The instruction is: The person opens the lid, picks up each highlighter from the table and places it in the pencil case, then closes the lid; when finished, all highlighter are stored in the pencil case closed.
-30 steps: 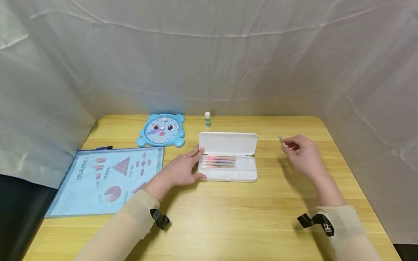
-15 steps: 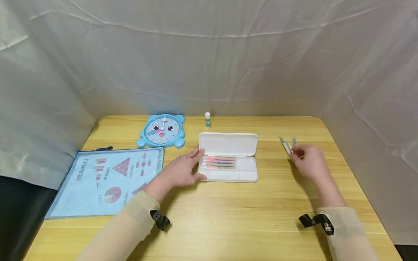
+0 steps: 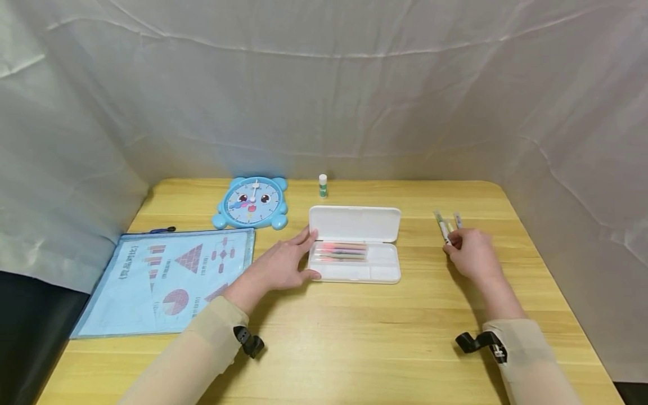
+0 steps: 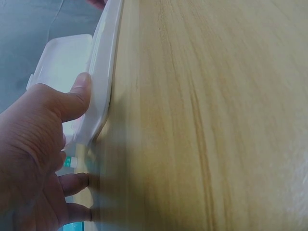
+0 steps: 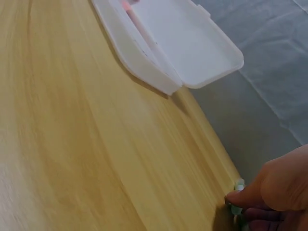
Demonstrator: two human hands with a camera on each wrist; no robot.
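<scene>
A white pencil case [image 3: 385,263] lies on the table with its lid [image 3: 354,223] raised. Several colourful pens [image 3: 341,251] fill its left part. My left hand [image 3: 283,261] grips the case's left end; in the left wrist view the thumb [image 4: 81,94] presses its front wall. To the right, my right hand [image 3: 475,254] pinches the near end of a slim white pen with a green tip [image 3: 441,226]. A yellowish pen [image 3: 450,226] and a blue-tipped pen [image 3: 458,220] stick out beside it, their near ends hidden by the fingers.
A blue clock [image 3: 253,201] with a cartoon face lies at the back left. Behind the case stands a glue stick [image 3: 323,185]. A blue zip folder [image 3: 136,304] covers the left of the table, a dark pen-like thing [image 3: 162,230] at its far edge. Grey cloth surrounds the table.
My right hand has moved down to the table and slightly toward me. The yellowish and blue-tipped pens have come into sight beside the green-tipped one. My left hand stays on the pencil case.
</scene>
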